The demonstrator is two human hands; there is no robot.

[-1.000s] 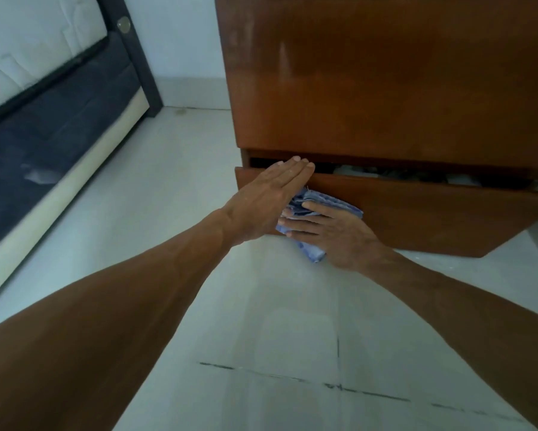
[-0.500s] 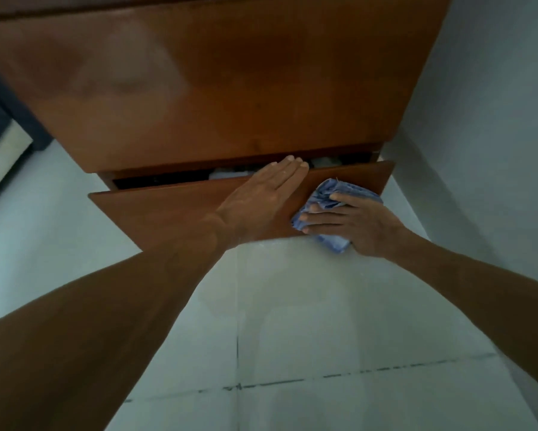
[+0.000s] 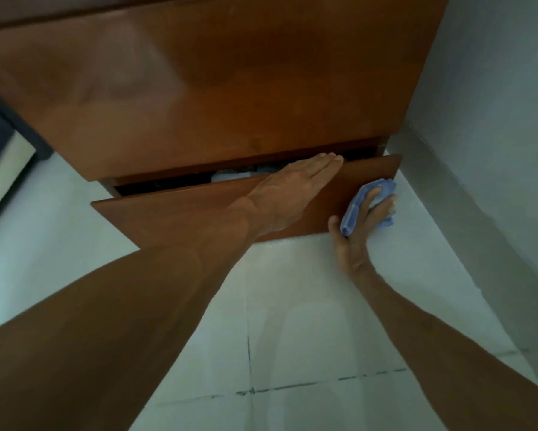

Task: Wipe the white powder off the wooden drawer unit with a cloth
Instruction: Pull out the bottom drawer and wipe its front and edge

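The wooden drawer unit [image 3: 230, 88] fills the top of the head view. Its bottom drawer [image 3: 174, 209] stands pulled out a little, tilted forward, with some contents dimly visible in the gap. My left hand [image 3: 292, 188] lies flat on the drawer front, fingers together and reaching over its top edge. My right hand [image 3: 359, 225] presses a crumpled blue cloth [image 3: 357, 203] against the right end of the drawer front, near its lower corner. No white powder is clearly visible on the wood.
A pale tiled floor [image 3: 292, 321] with dark grout lines lies below the unit. A white wall [image 3: 494, 119] stands close to the unit's right side. A dark bed frame edge [image 3: 0, 135] shows at the far left.
The view has swung rightward along the drawer. My right hand with the cloth has slid from the drawer's left end to its right end, and my left hand has moved along with it.
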